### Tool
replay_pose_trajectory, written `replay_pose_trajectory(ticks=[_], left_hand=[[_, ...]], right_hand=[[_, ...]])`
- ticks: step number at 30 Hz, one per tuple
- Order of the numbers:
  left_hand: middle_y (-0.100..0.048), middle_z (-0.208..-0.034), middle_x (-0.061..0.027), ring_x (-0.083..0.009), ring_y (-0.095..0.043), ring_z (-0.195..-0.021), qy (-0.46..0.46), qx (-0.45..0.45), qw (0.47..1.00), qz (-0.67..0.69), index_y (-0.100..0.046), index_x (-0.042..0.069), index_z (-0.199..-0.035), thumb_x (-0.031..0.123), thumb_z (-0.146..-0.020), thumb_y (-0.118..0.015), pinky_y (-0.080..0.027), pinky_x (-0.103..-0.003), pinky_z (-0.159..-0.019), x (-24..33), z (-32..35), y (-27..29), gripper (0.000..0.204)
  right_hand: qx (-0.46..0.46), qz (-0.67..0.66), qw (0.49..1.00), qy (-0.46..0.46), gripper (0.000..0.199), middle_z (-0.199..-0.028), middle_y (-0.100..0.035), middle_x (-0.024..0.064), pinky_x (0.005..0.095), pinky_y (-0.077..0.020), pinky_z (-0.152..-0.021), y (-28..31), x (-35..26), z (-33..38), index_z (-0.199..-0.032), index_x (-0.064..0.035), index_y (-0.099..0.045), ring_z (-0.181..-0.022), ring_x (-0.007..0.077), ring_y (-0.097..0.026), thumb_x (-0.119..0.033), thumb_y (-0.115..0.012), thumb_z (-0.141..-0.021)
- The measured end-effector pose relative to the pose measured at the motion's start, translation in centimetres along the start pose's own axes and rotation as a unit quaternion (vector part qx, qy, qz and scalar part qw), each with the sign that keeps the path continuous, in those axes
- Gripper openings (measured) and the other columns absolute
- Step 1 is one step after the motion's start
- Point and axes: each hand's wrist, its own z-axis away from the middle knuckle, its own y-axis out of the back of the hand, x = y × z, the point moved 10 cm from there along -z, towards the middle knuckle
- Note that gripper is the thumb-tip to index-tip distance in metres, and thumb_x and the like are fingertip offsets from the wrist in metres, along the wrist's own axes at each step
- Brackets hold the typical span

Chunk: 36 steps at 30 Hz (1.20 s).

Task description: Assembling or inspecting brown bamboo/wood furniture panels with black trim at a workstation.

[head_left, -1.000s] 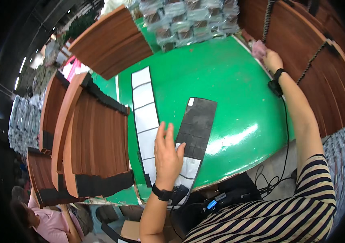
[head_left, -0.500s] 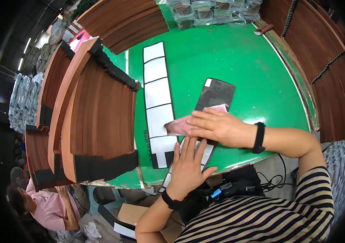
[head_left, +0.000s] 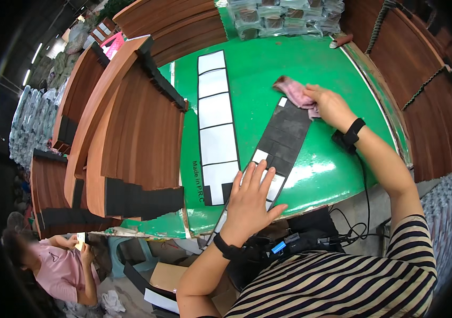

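My left hand (head_left: 250, 201) lies flat with fingers spread on the lower part of a dark strip (head_left: 287, 130). This strip slants over the green table's front edge; its upper part is bare dark grey, its lower part has white panels under my hand. My right hand (head_left: 332, 106) pinches a crumpled pink cloth (head_left: 296, 94) with a dark stained end, at the strip's upper right corner. Left of it lies a second long strip (head_left: 217, 114), black-edged with white panels, roughly parallel to the table's left side.
Brown slats with black ends (head_left: 141, 122) are stacked at the left; more brown boards (head_left: 438, 95) line the right. Plastic-wrapped packs (head_left: 284, 18) stand at the far edge of the green table (head_left: 268, 63). A cable (head_left: 365, 185) hangs near my right wrist. At lower left sits a co-worker (head_left: 64, 270).
My right hand has moved away from me and right with the pink cloth, off the strip's middle to its far corner. My left hand stays on the strip. The co-worker now holds something pale.
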Motion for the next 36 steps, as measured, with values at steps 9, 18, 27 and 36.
replay_pose_trajectory(ticks=[9, 18, 27, 36], left_hand=[[-0.028, -0.149, -0.0191, -0.038, -0.024, -0.139, -0.018, 0.019, 1.0, -0.015, -0.041, 0.007, -0.139, 0.05, -0.075, -0.072, -0.02, -0.057, -0.11, 1.4, -2.0, 0.0, 0.083], [-0.028, -0.15, -0.0194, -0.0381, -0.026, -0.139, -0.03, -0.007, 1.0, 0.001, -0.041, 0.005, -0.139, 0.053, -0.077, -0.068, -0.021, -0.052, -0.111, 1.0, -2.6, -1.4, 0.083], [-0.029, -0.15, -0.0192, -0.0372, -0.026, -0.139, -0.032, 0.0, 0.999, -0.015, -0.04, 0.004, -0.14, 0.052, -0.078, -0.067, -0.02, -0.051, -0.112, 0.9, -2.6, -1.3, 0.082], [-0.029, -0.15, -0.0192, -0.0373, -0.027, -0.139, -0.04, 0.007, 0.999, -0.012, -0.04, 0.005, -0.14, 0.052, -0.079, -0.066, -0.02, -0.051, -0.112, 1.4, -2.6, -1.4, 0.081]], right_hand=[[0.009, -0.027, 0.977, 0.21, 0.041, -0.136, -0.052, 0.0107, 0.0388, -0.0435, -0.101, -0.1, -8.3, 2.4, -0.125, -0.0124, -0.058, -0.127, 0.0296, -0.048, -0.006, -0.046, -0.087], [-0.008, 0.156, 0.988, -0.02, 0.04, -0.13, -0.056, 0.0134, 0.0391, -0.0466, -0.098, 0.9, 1.1, 2.9, -0.118, -0.0095, -0.063, -0.122, 0.033, -0.052, -0.002, -0.051, -0.081], [0.001, 0.117, 0.981, 0.156, 0.032, -0.13, -0.057, 0.0065, 0.0391, -0.0474, -0.094, 0.1, -5.1, 5.5, -0.113, -0.0148, -0.066, -0.122, 0.0302, -0.053, -0.013, -0.049, -0.086], [-0.037, 0.031, 0.985, 0.163, 0.03, -0.134, -0.054, 0.0032, 0.0382, -0.0456, -0.098, -0.5, -7.2, 7.5, -0.109, -0.0173, -0.067, -0.122, 0.0283, -0.052, -0.01, -0.051, -0.084]])
